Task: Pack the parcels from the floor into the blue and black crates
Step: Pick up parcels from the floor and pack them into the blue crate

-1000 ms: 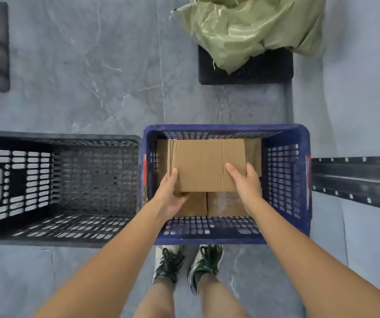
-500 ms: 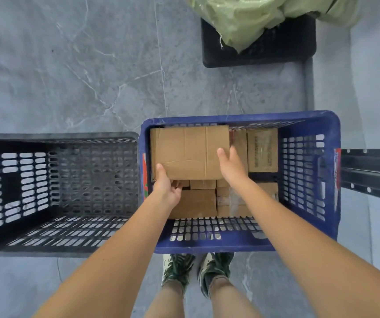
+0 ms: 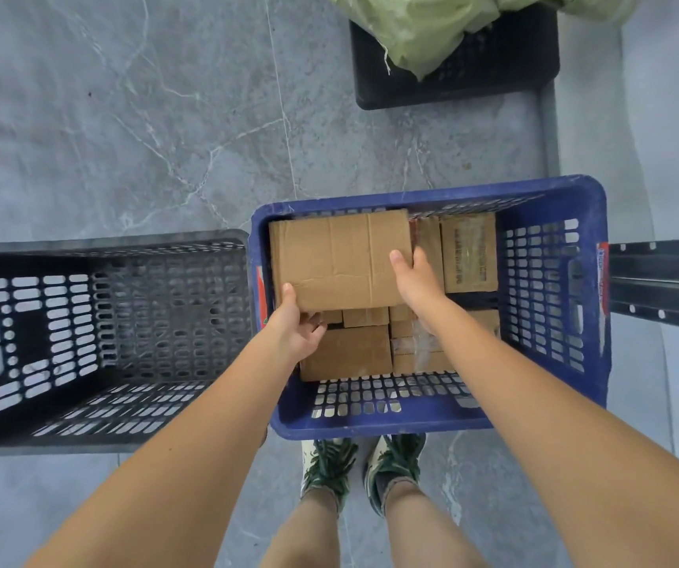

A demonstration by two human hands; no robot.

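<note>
A flat brown cardboard parcel [image 3: 339, 258] lies in the far left corner of the blue crate [image 3: 428, 190]. My left hand [image 3: 298, 327] grips its near left corner. My right hand [image 3: 415, 280] holds its right edge. Under and beside it, several smaller cardboard parcels [image 3: 348, 350] fill the crate's bottom, and another parcel [image 3: 469, 252] stands at the far right. The black crate [image 3: 104, 239] to the left holds nothing that I can see.
A black base [image 3: 452, 88] with a green sack [image 3: 432, 26] on it stands beyond the blue crate. A dark metal rail [image 3: 665, 276] juts in at the right. My two shoes [image 3: 362, 465] stand just before the blue crate. Grey marble floor surrounds everything.
Both hands have carried the flat parcel from the crate's middle to its far left corner and lowered it. The view has shifted, so the crates sit further right.
</note>
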